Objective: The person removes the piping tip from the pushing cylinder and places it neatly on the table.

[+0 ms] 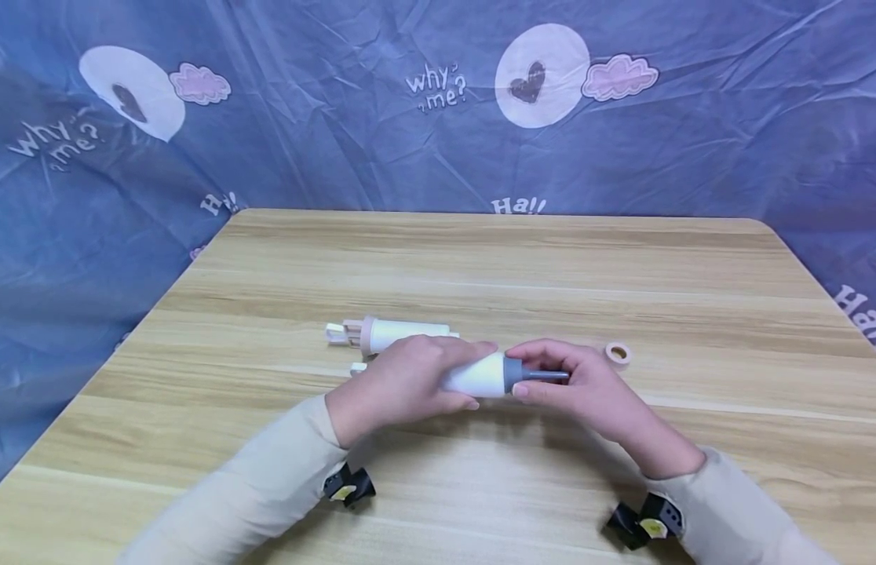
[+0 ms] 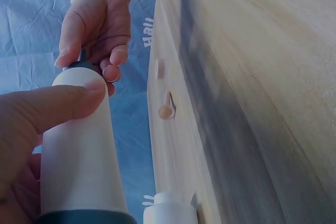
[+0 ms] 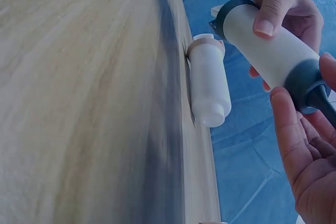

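Bottle [image 1: 483, 376] is clamped in left hand [image 1: 408, 380]; cap [image 1: 512, 373], pinched by right hand [image 1: 590, 386], is apparently being adjusted; next, steadiness is needed.

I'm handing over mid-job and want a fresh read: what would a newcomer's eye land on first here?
First, the white bottle just below the centre of the head view, gripped by the left hand, with the right hand pinching its grey end piece. Next, the second white bottle with a pinkish collar, lying on the table beyond the left hand. Then the blue cloth behind, printed with hearts.
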`<state>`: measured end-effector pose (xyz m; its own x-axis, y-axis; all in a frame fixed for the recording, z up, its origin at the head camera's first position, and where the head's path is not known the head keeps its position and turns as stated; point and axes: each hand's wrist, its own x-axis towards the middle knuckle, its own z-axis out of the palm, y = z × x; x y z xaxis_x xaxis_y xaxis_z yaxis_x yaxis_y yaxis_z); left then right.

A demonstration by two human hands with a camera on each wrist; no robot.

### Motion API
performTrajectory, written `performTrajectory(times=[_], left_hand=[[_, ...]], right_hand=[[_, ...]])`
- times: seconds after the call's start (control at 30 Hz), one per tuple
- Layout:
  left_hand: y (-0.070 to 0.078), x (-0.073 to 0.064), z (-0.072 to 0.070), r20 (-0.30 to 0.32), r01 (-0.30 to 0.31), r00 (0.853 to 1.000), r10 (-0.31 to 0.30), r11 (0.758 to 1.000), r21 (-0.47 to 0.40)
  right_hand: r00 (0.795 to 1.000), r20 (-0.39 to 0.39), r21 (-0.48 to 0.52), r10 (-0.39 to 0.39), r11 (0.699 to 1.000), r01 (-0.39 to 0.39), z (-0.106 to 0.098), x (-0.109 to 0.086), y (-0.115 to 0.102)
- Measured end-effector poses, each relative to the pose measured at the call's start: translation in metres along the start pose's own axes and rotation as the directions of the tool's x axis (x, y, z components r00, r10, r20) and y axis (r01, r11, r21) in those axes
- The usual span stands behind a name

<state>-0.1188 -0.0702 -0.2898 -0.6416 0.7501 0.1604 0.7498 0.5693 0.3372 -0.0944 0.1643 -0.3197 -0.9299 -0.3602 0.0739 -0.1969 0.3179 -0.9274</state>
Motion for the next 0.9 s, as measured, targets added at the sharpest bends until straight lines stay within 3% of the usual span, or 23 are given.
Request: performTrajectory(times=[0.37, 0.6, 0.73, 0.9], left_hand=[[0.007, 0.002, 0.000, 0.030, -0.025, 0.999, 0.022, 0.996, 0.091], [0.008, 0.003, 0.001, 0.054, -0.058, 0.997, 0.054, 0.995, 0.080], [0.007, 0.003, 0.001, 0.069, -0.071, 0.995, 0.067, 0.995, 0.063], [0.007, 0.006, -0.001, 0.103, -0.083, 0.992, 0.077, 0.995, 0.050]], right_hand=[[0.999, 0.030, 0.027, 0.034, 0.999, -0.035, 0.001, 0.002, -0.001], [0.992, 0.119, 0.049, 0.032, 0.998, -0.038, -0.001, 0.005, 0.002], [0.987, 0.158, 0.036, -0.018, 0.999, 0.013, -0.002, 0.005, 0.006], [0.971, 0.193, 0.042, -0.144, 0.990, 0.138, -0.003, 0.005, 0.012]])
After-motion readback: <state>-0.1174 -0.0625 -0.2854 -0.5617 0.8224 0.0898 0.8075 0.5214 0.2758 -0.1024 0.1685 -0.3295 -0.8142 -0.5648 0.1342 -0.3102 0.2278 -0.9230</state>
